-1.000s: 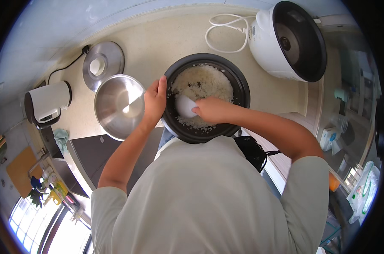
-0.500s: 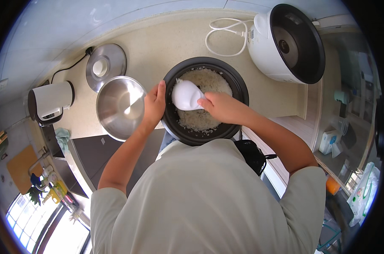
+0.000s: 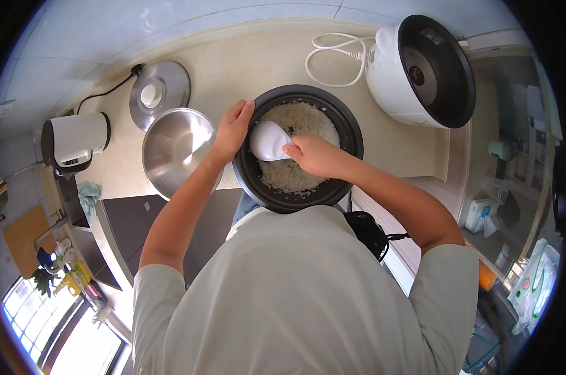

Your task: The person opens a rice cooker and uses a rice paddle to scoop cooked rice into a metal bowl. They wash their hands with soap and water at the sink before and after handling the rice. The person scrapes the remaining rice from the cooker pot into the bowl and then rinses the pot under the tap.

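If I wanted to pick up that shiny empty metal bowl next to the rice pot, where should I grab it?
Probably by its rim. The metal bowl sits upright and open on the counter, with smooth round walls and no handle showing. Its far-left edge looks freest, since the left hand and forearm cross its right side while gripping the black pot. Come from above, thumb inside and fingers outside.

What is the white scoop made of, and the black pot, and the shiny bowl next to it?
The white scoop looks like smooth plastic, plain and slightly glossy. The black pot seems to be dark-coated metal, with a matte inner wall. The shiny bowl is probably stainless steel, since it reflects light like a mirror.
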The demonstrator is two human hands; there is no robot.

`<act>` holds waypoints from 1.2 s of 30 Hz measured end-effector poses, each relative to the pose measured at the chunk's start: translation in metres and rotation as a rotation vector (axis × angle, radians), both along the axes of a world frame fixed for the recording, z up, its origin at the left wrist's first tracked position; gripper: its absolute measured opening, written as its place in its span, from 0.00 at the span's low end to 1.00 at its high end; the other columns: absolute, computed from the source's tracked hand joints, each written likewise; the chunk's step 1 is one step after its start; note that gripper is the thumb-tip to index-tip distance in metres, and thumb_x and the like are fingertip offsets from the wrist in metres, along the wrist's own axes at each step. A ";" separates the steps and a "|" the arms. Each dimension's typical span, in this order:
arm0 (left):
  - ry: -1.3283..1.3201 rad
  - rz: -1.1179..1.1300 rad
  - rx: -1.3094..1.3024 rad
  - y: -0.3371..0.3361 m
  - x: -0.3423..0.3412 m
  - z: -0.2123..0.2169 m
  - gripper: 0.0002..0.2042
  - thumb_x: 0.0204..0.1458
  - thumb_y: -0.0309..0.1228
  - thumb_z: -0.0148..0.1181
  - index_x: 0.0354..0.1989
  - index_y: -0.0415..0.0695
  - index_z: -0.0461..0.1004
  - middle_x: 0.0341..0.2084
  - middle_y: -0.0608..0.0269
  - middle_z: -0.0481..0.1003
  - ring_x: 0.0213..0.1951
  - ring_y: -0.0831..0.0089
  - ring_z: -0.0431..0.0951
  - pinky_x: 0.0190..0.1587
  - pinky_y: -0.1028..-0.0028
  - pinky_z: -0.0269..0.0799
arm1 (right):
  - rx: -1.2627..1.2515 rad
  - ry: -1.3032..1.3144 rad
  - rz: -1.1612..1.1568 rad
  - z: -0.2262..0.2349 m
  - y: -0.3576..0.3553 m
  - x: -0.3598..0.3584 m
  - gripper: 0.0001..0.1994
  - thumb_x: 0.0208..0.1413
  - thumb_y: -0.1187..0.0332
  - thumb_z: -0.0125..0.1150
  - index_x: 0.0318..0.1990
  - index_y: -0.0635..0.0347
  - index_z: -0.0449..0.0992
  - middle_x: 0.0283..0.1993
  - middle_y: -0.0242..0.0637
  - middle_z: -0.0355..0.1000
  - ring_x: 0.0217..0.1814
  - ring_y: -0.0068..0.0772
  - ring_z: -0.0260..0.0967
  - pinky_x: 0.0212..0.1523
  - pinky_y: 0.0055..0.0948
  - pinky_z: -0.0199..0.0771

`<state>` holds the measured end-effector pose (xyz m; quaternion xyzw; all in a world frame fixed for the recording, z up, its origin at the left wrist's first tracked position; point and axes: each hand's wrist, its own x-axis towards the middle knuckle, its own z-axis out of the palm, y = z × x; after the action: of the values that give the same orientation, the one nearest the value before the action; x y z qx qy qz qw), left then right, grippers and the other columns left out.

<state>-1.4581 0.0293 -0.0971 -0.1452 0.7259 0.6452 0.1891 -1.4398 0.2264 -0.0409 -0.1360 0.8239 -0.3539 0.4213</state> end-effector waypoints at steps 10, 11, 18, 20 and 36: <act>0.013 0.079 -0.062 -0.004 0.017 -0.002 0.19 0.56 0.43 0.47 0.21 0.39 0.64 0.16 0.72 0.58 0.24 0.83 0.56 0.26 0.80 0.56 | 0.106 0.023 0.123 -0.019 -0.013 0.003 0.19 0.58 0.59 0.40 0.32 0.67 0.73 0.35 0.55 0.71 0.38 0.54 0.68 0.39 0.45 0.66; 0.008 0.093 -0.051 -0.003 0.015 -0.003 0.20 0.56 0.43 0.47 0.21 0.38 0.65 0.16 0.72 0.58 0.23 0.83 0.56 0.26 0.80 0.57 | 0.161 0.001 0.131 -0.020 -0.019 0.000 0.19 0.58 0.59 0.40 0.32 0.67 0.74 0.35 0.55 0.71 0.38 0.54 0.68 0.40 0.45 0.66; 0.013 0.099 -0.124 -0.006 0.024 -0.003 0.22 0.55 0.46 0.48 0.25 0.36 0.71 0.15 0.71 0.63 0.22 0.82 0.59 0.25 0.78 0.59 | 0.203 0.015 0.237 -0.033 0.002 0.010 0.20 0.58 0.58 0.40 0.33 0.68 0.73 0.35 0.54 0.71 0.38 0.54 0.68 0.41 0.45 0.66; 0.005 0.119 -0.121 -0.005 0.023 0.004 0.22 0.55 0.47 0.48 0.24 0.36 0.70 0.14 0.69 0.62 0.22 0.81 0.59 0.25 0.77 0.59 | 0.129 0.012 0.193 -0.030 0.026 0.016 0.20 0.58 0.58 0.39 0.33 0.68 0.73 0.35 0.54 0.71 0.39 0.54 0.68 0.42 0.44 0.65; 0.099 0.091 -0.243 -0.005 0.025 -0.009 0.23 0.54 0.47 0.49 0.21 0.35 0.67 0.12 0.62 0.61 0.19 0.77 0.57 0.24 0.72 0.60 | 0.313 -0.264 0.255 -0.009 0.007 0.000 0.23 0.58 0.53 0.39 0.29 0.67 0.73 0.19 0.44 0.66 0.17 0.35 0.64 0.21 0.34 0.65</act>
<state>-1.4331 0.0242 -0.1056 -0.1677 0.8000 0.5666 0.1045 -1.4399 0.2337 -0.0499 -0.1244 0.7827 -0.1807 0.5824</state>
